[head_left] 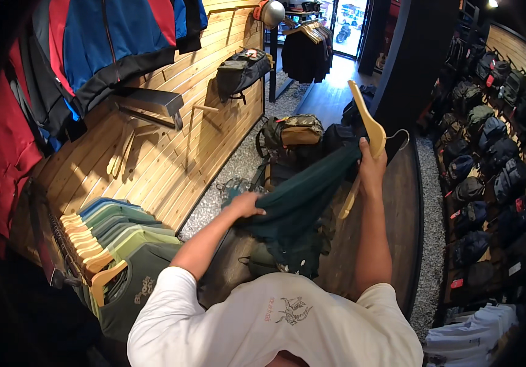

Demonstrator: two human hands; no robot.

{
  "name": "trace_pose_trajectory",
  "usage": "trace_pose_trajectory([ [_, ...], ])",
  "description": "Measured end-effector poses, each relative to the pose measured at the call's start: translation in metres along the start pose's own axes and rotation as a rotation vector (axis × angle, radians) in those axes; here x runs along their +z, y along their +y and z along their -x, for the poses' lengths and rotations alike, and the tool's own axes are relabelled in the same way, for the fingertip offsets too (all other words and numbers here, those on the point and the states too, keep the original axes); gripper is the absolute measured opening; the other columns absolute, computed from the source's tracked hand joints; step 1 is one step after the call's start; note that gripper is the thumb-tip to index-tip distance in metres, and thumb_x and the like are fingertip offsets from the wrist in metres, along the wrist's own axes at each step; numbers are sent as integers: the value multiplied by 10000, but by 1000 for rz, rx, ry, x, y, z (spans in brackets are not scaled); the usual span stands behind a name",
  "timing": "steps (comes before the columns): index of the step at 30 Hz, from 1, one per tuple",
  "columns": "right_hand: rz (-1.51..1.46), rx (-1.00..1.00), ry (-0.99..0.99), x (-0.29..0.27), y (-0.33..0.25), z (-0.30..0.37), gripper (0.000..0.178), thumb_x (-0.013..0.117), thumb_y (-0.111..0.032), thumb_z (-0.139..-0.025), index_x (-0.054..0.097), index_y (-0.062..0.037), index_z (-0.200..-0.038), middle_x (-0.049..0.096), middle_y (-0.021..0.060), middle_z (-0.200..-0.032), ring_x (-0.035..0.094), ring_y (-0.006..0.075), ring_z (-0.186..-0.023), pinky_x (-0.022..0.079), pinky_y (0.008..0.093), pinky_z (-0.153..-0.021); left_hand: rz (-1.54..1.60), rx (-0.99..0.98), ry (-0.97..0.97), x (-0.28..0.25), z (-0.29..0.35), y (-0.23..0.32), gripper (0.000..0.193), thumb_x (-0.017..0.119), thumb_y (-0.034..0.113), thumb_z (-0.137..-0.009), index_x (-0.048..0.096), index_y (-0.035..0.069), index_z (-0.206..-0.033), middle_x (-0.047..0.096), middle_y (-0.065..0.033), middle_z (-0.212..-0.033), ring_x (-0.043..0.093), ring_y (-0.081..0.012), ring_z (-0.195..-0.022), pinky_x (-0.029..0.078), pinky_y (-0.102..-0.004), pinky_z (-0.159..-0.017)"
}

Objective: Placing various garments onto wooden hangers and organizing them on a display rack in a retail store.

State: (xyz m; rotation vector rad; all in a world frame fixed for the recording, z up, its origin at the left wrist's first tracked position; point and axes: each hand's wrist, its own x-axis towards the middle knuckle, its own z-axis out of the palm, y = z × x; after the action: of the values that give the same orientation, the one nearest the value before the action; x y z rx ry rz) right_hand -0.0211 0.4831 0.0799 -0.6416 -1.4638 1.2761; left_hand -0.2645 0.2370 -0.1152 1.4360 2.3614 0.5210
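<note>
A dark green shirt [299, 205] is stretched between my two hands, its lower part hanging in folds. My left hand [246, 206] is closed on the cloth at the shirt's left side. Up at the right, my right hand [372, 165] grips a wooden hanger [370, 119] together with a bunched corner of the shirt. The hanger stands steeply tilted, with its metal hook [405, 139] pointing right. One arm of the hanger rises above my hand and the other shows below it. The shirt appears off the hanger, apart from where my right hand pinches both.
Green and blue shirts on wooden hangers [100, 260] fill a rail at the lower left. Jackets [113, 49] hang above it on the wood-panelled wall. Backpacks [296, 133] stand ahead beyond the shirt. Caps [489, 140] cover the right wall, above folded white shirts [474, 333].
</note>
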Motion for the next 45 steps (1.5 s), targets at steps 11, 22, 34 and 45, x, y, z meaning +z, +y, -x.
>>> trace_pose_trajectory([
  [11,119,-35,-98,4,17,-21,320,605,-331,-1032,607,-22,-1115,537,-18,-786,600,92,-615,422,237,-544,867,142,-299,-35,14,30,440,612,379,-1007,630,-10,-1214,696,-127,-1153,683,-225,-1017,559,-378,-872],
  [22,141,76,-426,20,44,77,377,658,-301,-1000,613,-9,-1233,686,40,-992,626,108,-861,504,264,-739,1977,154,-204,-89,-60,106,168,587,181,-1027,587,36,-1112,663,-70,-1110,649,-161,-1033,531,-308,-927],
  [34,-62,243,-233,19,43,73,305,706,-186,-952,607,9,-1164,648,27,-941,622,107,-804,518,275,-703,1966,314,357,-137,-26,69,473,628,153,-953,430,9,-1358,605,-184,-1182,669,-290,-1025,536,-367,-955],
  [45,-46,217,-651,69,12,57,344,681,-301,-987,638,14,-1119,654,13,-931,580,84,-840,497,280,-737,634,581,333,-84,19,128,760,758,192,-802,409,81,-1468,657,-237,-1212,647,-392,-1140,490,-376,-964],
])
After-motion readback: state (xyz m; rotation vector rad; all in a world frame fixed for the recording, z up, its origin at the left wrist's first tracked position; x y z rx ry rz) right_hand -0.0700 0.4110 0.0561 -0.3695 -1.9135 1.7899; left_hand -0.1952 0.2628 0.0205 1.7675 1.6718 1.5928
